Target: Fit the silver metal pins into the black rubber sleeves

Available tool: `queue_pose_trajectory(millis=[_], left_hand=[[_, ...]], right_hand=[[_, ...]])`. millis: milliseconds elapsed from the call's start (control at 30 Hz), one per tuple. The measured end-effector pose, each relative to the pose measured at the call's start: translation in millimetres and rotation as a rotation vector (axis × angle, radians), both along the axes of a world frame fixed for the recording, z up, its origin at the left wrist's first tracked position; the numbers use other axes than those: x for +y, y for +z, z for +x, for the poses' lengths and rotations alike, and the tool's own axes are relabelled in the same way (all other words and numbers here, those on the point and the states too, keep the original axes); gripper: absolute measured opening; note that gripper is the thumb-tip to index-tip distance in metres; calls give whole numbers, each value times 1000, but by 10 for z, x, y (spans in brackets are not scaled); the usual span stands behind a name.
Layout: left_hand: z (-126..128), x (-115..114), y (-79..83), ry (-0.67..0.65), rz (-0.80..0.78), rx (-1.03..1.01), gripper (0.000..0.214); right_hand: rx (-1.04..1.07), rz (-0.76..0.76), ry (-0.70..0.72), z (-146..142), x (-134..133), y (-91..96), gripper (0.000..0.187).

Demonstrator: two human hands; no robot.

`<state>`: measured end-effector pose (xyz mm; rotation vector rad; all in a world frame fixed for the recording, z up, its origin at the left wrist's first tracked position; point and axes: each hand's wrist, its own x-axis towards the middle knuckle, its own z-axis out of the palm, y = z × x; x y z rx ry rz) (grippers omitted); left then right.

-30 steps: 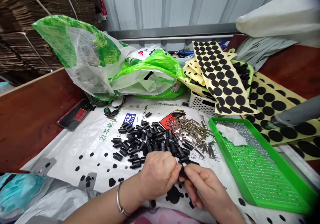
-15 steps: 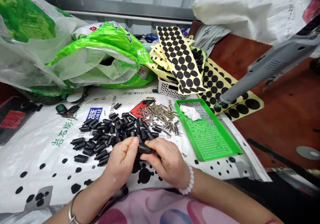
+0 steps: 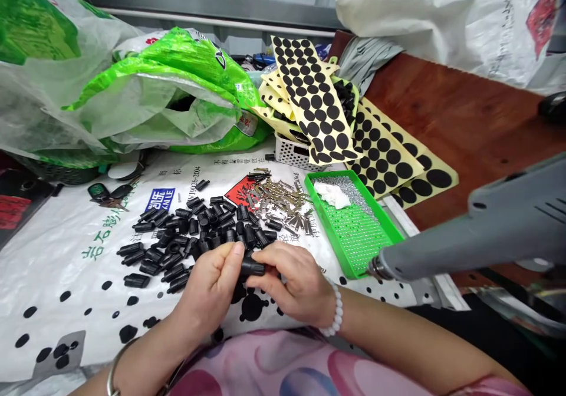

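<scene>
My left hand and my right hand meet at the near side of a pile. Between them is a black cylindrical plastic piece, lying level. My left thumb presses near its left end, and the right fingers and thumb pinch its right end. The left fingertips are partly hidden. Just beyond the hands lie many similar black plastic pieces. Beside that pile are small thin metal parts. The green tray to the right holds tiny silvery screws and a crumpled white tissue.
A grey power screwdriver reaches in from the right, its tip by the tray's near corner; what holds it is out of view. Sheets of black round stickers lean over a white basket. Plastic bags stand at the back left.
The grey screwdriver has swung down and nearer, from above the sticker sheets to the tray's near corner. Both hands keep hold of the black piece; the view has shifted slightly.
</scene>
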<state>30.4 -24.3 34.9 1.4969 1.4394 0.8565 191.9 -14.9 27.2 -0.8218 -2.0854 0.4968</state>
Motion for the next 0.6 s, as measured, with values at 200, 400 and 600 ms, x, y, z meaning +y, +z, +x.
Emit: queue_pose_trajectory(millis=[200, 400, 600], left_hand=[[-68, 7, -42, -106, 121, 275, 39], [-354, 164, 102, -127, 246, 519, 39], [-1302, 597, 160, 469, 126, 847, 34]], right_hand=[[124, -497, -43, -75, -53, -41, 17], [-80, -326, -112, 104, 259, -23, 18], [-470, -92, -313, 288, 573, -230, 20]])
